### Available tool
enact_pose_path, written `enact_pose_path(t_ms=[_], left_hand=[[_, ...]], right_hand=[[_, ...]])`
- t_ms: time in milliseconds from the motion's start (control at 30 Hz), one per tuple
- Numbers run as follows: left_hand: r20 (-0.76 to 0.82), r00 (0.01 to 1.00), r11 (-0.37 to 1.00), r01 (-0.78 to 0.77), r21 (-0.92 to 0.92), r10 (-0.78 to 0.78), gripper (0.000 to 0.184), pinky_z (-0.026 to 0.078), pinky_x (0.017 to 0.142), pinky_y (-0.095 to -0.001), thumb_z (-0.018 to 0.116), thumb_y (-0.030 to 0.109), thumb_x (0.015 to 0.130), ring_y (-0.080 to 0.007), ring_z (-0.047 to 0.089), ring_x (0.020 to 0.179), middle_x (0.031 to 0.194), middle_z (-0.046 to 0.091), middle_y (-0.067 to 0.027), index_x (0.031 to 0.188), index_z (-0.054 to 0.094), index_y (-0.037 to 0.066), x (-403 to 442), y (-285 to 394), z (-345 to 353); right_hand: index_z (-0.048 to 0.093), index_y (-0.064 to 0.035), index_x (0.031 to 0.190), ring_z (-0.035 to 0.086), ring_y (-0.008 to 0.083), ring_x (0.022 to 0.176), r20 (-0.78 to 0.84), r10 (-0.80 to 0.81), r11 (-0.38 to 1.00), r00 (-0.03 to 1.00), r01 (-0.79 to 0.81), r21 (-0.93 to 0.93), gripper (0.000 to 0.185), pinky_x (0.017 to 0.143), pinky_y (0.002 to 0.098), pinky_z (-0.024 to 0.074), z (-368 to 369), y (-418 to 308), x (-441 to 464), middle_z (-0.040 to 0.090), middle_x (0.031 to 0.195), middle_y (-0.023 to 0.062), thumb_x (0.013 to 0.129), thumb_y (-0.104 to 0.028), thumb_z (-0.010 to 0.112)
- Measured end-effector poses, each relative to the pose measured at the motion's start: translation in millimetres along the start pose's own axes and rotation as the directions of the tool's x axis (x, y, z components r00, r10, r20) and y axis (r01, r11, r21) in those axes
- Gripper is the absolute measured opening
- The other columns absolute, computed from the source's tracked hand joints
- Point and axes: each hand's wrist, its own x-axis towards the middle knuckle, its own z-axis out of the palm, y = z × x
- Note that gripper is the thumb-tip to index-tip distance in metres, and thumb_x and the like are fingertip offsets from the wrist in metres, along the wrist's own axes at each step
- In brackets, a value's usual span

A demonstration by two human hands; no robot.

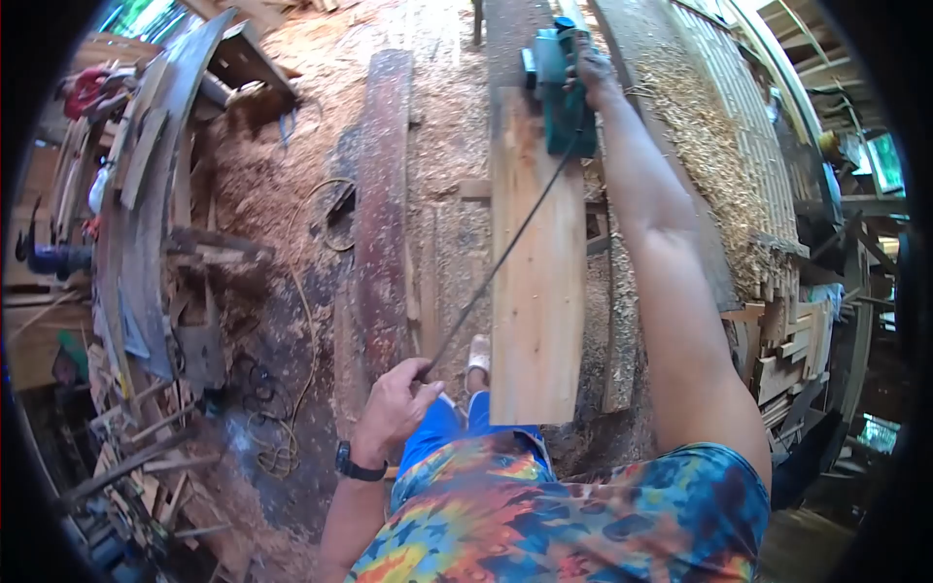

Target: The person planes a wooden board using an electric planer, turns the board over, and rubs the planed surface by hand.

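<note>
Multicoloured shirt [564, 515] across the bottom. Beyond it, 1 long pale board [536, 291] stretches forward. Green power planer [571, 117] rests over its far end, right hand [593, 76] curled around the top. Left hand [396, 403], grip pinching the planer's dark cord [501, 257].

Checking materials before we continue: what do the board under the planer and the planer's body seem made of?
The board: bare, unfinished wood, by its pale tan face, lengthwise grain and small knots. The planer's body: probably molded plastic, by its smooth teal surface, though painted metal is possible.
</note>
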Motion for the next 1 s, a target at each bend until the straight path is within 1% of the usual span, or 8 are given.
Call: enact_pose_path(t_ms=[133,233,333,500,600,633,767,1000], left_hand=[[0.071,0.994,0.993,0.07,0.094,-0.077,0.031,0.052,0.074,-0.0372,0.071,0.024,0.085,-0.0267,0.068,0.081,0.087,0.069,-0.0191,0.103,0.067,-0.002,-21.3,-61.4,-26.8],[0.064,0.949,0.938,0.293,0.187,-0.309,0.028,0.052,0.074,-0.0424,0.072,0.025,0.084,-0.0361,0.068,0.085,0.087,0.068,-0.0234,0.093,0.068,-0.001,-30.7,-78.4,-71.9],[-0.028,0.961,0.91,0.271,0.314,-0.276,0.029,0.051,0.074,-0.0453,0.072,0.027,0.083,-0.0416,0.066,0.085,0.085,0.067,-0.0244,0.089,0.068,-0.001,-35.1,-121.3,-108.3],[-0.019,0.971,0.916,0.23,0.33,-0.237,0.029,0.05,0.071,-0.0472,0.071,0.027,0.081,-0.0425,0.065,0.081,0.08,0.065,-0.0256,0.082,0.066,-0.001,-30.9,-145.8,-150.1],[0.004,0.992,0.942,0.121,0.314,-0.129,0.027,0.05,0.069,-0.0482,0.07,0.027,0.08,-0.0425,0.064,0.079,0.081,0.064,-0.0253,0.08,0.065,0.0,-19.1,-159.1,-167.1],[0.011,1.0,0.921,0.004,0.391,-0.008,0.028,0.05,0.07,-0.0482,0.07,0.027,0.08,-0.0424,0.063,0.08,0.082,0.064,-0.0253,0.08,0.065,0.0,-17.4,-163.8,-172.2],[0.067,0.962,0.899,0.223,0.378,-0.266,0.032,0.053,0.078,-0.0458,0.07,0.032,0.081,-0.0397,0.068,0.087,0.088,0.069,-0.0243,0.09,0.07,0.001,-17.0,-129.2,-191.8],[0.214,0.932,0.846,0.147,0.513,-0.291,0.035,0.052,0.08,-0.0464,0.067,0.035,0.085,-0.0389,0.068,0.09,0.091,0.07,-0.0223,0.097,0.071,0.002,37.5,-115.1,-219.4]], right_hand=[[0.056,-0.0068,0.11,0.049,0.0127,0.051,0.044,0.039,0.999,0.998,-0.04,0.026,0.062,0.051,0.0318,0.0491,-7.0,7.4,-26.9,0.05,0.068,0.0025,0.094,-0.066,0.052],[0.053,-0.0072,0.116,0.047,0.0116,0.049,0.059,0.096,0.995,0.994,-0.097,0.014,0.064,0.05,0.0307,0.0474,-9.7,4.9,-57.0,0.047,0.065,0.0009,0.093,-0.067,0.051],[0.053,-0.007,0.119,0.046,0.0114,0.046,0.053,0.137,0.991,0.989,-0.137,-0.01,0.066,0.05,0.0308,0.0477,-15.0,2.5,-77.3,0.046,0.064,0.0005,0.093,-0.068,0.051],[0.054,-0.0076,0.115,0.048,0.0141,0.045,0.053,0.191,0.981,0.98,-0.19,-0.028,0.063,0.048,0.0333,0.0488,-16.8,3.9,-111.0,0.047,0.063,0.0014,0.095,-0.066,0.048],[0.055,-0.0086,0.111,0.05,0.017,0.044,0.006,0.121,0.988,0.993,-0.12,-0.102,0.058,0.047,0.0348,0.0489,-10.1,-5.0,-121.8,0.048,0.061,0.0028,0.097,-0.065,0.045],[0.055,-0.0089,0.11,0.05,0.018,0.044,-0.033,0.097,0.985,0.995,-0.1,-0.143,0.057,0.047,0.0355,0.049,-7.2,-3.9,-125.8,0.049,0.06,0.0034,0.098,-0.064,0.044],[0.056,-0.008,0.108,0.05,0.0168,0.043,-0.032,0.137,0.99,0.99,-0.138,-0.039,0.064,0.043,0.0339,0.0471,-10.6,8.7,-120.6,0.051,0.06,0.0043,0.093,-0.069,0.048],[0.057,-0.0039,0.113,0.05,0.0159,0.042,-0.019,0.153,0.988,0.988,-0.153,-0.023,0.071,0.044,0.0318,0.046,-12.8,4.5,-133.4,0.05,0.058,0.0031,0.092,-0.071,0.048]])
